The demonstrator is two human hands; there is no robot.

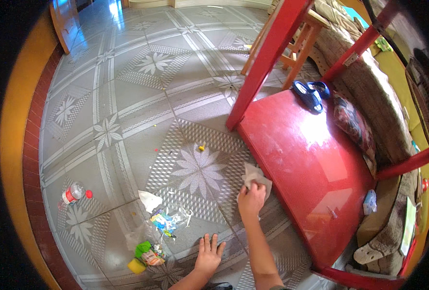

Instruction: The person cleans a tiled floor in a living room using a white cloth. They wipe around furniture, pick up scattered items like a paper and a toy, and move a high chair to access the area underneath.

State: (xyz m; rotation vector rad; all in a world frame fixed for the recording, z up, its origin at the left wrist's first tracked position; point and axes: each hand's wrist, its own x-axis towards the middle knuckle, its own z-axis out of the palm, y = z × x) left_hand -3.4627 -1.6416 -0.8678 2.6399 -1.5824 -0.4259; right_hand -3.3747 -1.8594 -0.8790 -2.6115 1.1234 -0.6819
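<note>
In my right hand is a crumpled pale tissue or cloth, gripped close to the edge of a red table-like piece of furniture. My left hand rests with its fingers spread on the patterned tile floor and holds nothing. To its left lies a clear plastic wrapper with blue and yellow parts. A white crumpled tissue sits just beyond that. Nearer me are a green wrapper, a printed packet and a yellow object.
A plastic bottle lies at the left beside its red cap. A small yellow piece is on a flower tile. Blue slippers and a patterned cushion border the red surface. A wooden stool and a covered sofa stand behind.
</note>
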